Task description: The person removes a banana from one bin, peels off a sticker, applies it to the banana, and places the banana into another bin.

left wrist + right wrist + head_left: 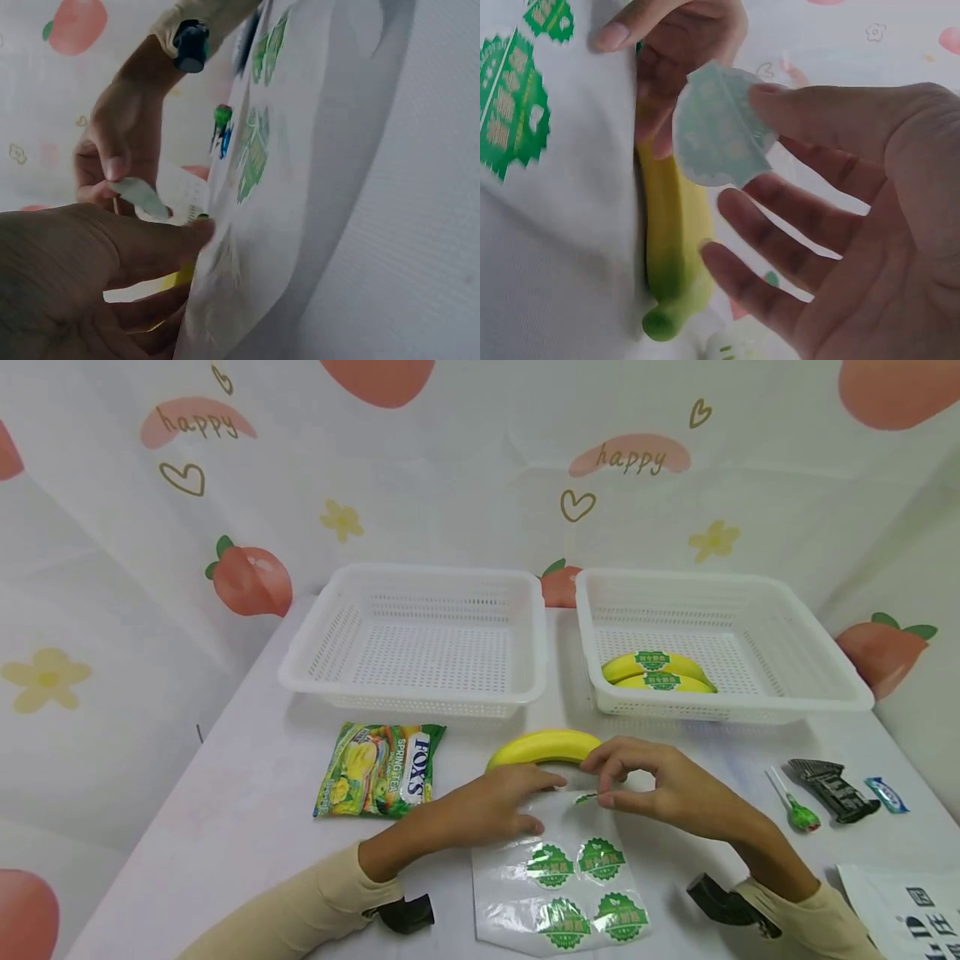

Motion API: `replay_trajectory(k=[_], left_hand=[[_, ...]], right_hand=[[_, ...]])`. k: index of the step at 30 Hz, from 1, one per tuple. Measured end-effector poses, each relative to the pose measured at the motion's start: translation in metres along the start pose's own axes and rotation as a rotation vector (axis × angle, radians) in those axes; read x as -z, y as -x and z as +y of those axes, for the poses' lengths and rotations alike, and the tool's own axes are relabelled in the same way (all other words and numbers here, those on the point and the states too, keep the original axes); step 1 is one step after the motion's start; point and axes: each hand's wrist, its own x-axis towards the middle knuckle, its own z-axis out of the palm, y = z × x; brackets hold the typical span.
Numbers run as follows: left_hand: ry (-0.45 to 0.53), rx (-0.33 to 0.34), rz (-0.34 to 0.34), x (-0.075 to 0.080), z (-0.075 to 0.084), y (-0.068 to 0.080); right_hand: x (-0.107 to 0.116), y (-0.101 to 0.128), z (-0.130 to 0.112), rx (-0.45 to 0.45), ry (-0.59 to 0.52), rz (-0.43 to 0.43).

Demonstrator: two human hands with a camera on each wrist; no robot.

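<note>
Between thumb and index finger, my right hand point(652, 781) pinches a round sticker point(720, 127) by its edge, its pale back showing in the right wrist view. It is held above the far end of a white sticker sheet point(517, 893), which bears several green stickers. My left hand point(487, 810) lies at the sheet's upper left edge. Its thumb is over the sheet, apart from the index finger, and its other fingers are beyond that edge, close to the banana. The yellow banana point(543, 745) lies just behind the sheet, partly covered by both hands.
Two bananas point(660, 672) with green stickers lie in the right white basket point(795, 700); the left white basket point(420, 697) stands beside it. A Fox's candy bag point(378, 770) lies left. Rightward are a lollipop point(801, 816), a black wrapped item point(836, 789), a small blue packet point(887, 795) and printed white packaging point(892, 902).
</note>
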Motion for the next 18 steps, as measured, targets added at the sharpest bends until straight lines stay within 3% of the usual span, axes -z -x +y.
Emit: replay_trajectory(k=[2,4,8,12,14,18], left_hand=[[-0.015,-0.038,0.031,-0.001,0.000,0.001],[0.032,-0.060,0.069,-0.001,0.000,0.001],[0.282,-0.037,0.108,0.000,0.000,0.001],[0.501,0.035,0.148,0.001,0.000,0.000],[0.533,0.062,0.174,0.001,0.000,-0.001],[0.502,0.103,0.216,0.001,0.001,-0.001]], right_hand=[[-0.001,0.000,-0.001,0.031,0.016,0.028],[-0.002,0.000,-0.003,0.067,0.037,0.057],[-0.006,-0.002,-0.007,0.133,0.070,0.104],[-0.013,-0.003,-0.011,0.186,0.128,0.122],[-0.016,-0.003,-0.012,0.203,0.161,0.124],[-0.019,-0.004,-0.013,0.227,0.198,0.110]])
